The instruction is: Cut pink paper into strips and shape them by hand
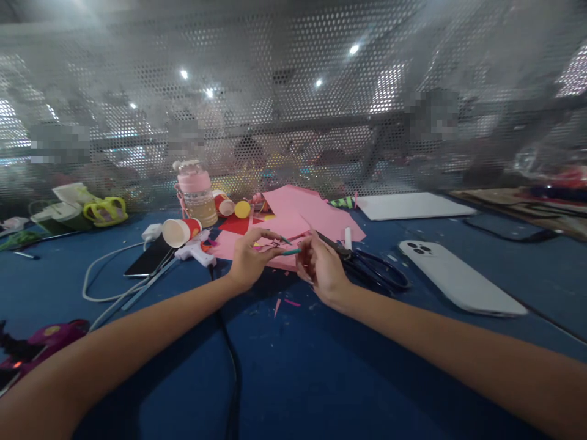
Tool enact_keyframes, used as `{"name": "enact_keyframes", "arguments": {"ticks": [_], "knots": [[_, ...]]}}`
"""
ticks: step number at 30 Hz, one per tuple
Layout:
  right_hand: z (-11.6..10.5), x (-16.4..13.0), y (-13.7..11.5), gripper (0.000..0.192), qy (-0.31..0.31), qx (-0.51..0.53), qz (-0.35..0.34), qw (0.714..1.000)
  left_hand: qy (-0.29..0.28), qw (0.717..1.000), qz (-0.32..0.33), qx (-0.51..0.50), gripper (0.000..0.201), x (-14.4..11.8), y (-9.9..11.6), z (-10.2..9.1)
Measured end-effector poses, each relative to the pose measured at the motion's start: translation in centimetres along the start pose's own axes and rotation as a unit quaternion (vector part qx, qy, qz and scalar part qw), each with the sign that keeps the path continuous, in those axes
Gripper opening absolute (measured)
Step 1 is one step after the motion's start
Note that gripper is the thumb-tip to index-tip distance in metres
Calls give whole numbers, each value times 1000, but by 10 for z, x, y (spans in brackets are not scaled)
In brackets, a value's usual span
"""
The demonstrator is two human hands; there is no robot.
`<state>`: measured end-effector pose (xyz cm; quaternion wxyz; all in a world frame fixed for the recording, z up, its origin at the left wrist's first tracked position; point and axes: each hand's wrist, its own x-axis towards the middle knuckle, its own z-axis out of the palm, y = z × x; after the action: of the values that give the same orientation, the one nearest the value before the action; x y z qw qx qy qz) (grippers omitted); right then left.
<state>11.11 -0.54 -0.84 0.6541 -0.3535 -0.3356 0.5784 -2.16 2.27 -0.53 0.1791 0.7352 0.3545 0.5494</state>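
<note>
My left hand (250, 260) and my right hand (321, 266) meet over the blue table (293, 366), just in front of a stack of pink paper sheets (312, 217). Between the fingertips of both hands is a small thin pink strip with a teal tip (291, 251); the left thumb and forefinger pinch one end, the right fingers hold the other end. The piece is tiny and partly hidden by my fingers. Black scissors (367, 266) lie just right of my right hand.
A white phone (458, 278) lies face down at right, a white board (413, 206) behind it. A white glue gun (197, 250), a tipped paper cup (181, 232), a dark phone (149, 258) with white cable, and a pink-lidded jar (197, 192) sit left. Perforated metal screen behind.
</note>
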Motion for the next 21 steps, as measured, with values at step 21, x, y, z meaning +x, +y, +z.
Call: {"name": "enact_keyframes", "arguments": {"ticks": [21], "knots": [[2, -1, -1, 38, -6, -15, 14, 1000, -212, 863, -30, 458, 26, 64, -18, -56]]}}
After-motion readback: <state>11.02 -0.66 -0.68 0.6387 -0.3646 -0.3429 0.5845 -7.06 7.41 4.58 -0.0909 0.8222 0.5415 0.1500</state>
